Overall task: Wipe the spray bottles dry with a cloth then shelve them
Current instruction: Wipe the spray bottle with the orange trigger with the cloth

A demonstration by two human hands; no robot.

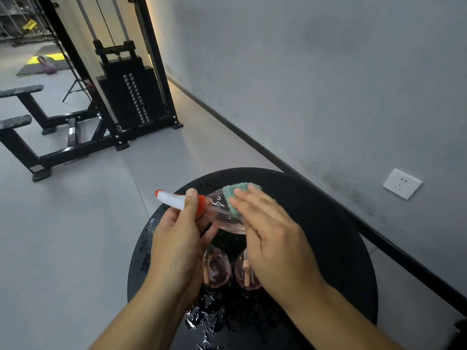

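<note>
A clear pinkish spray bottle [222, 213] with a white and orange spray head lies tilted on its side above the round black table [328, 236]. My left hand [177, 233] grips it around the spray head and neck. Against the bottle's body my right hand [273, 228] presses a teal cloth [233, 195] with straight fingers. Two more clear pinkish bottles [217, 269] [246, 272] stand on the table below my hands, partly hidden by them.
Water drops [202, 317] lie on the table's near and left parts. A grey wall with a white socket [401, 183] runs along the right. A black cable weight machine [131, 97] and bench frame stand on the grey floor to the left.
</note>
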